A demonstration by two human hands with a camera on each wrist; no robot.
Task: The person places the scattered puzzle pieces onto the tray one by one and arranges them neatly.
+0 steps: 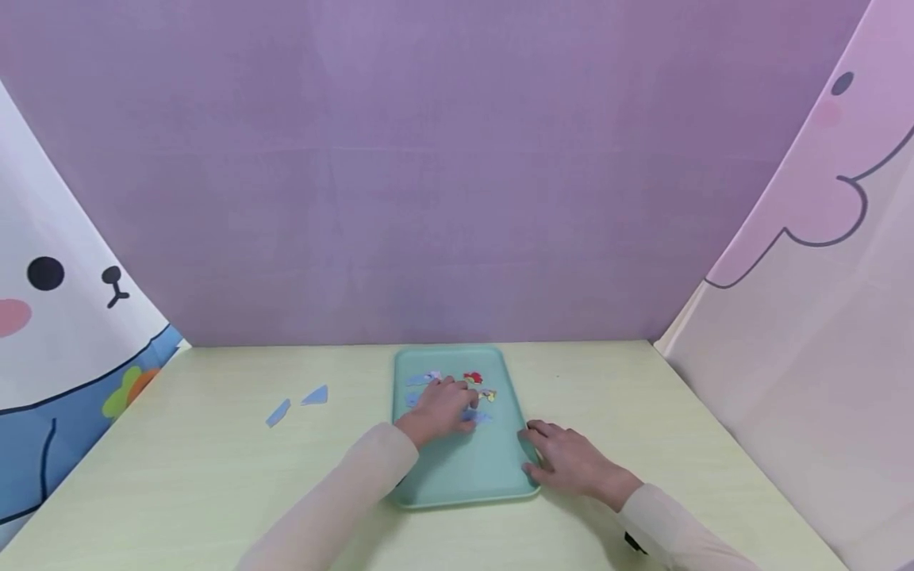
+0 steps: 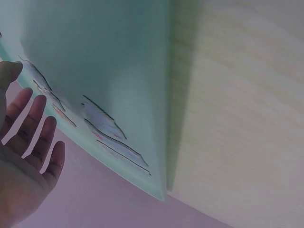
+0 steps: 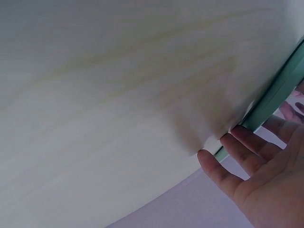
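Note:
A mint-green tray (image 1: 471, 476) stands on the table, with several flat, irregular puzzle-like pieces on its far half. Some are light blue; one piece (image 1: 473, 377) is red and another (image 1: 489, 395) has yellow on it. My left hand (image 1: 441, 408) is over these pieces, palm down, its fingers loosely bent and apart. In the left wrist view, nothing shows between its fingers, and blue pieces (image 2: 104, 118) lie beside it. At the tray's right side rim, my right hand (image 1: 571, 461) rests with relaxed fingers; the right wrist view shows its fingertips right at the green rim (image 3: 280, 90).
Two light blue pieces, one slim (image 1: 278, 412) and one triangular (image 1: 315, 395), lie on the pale wooden table (image 1: 214, 476) left of the tray. A purple cloth (image 1: 457, 174) rises behind the table, with cartoon-printed cloths on both sides.

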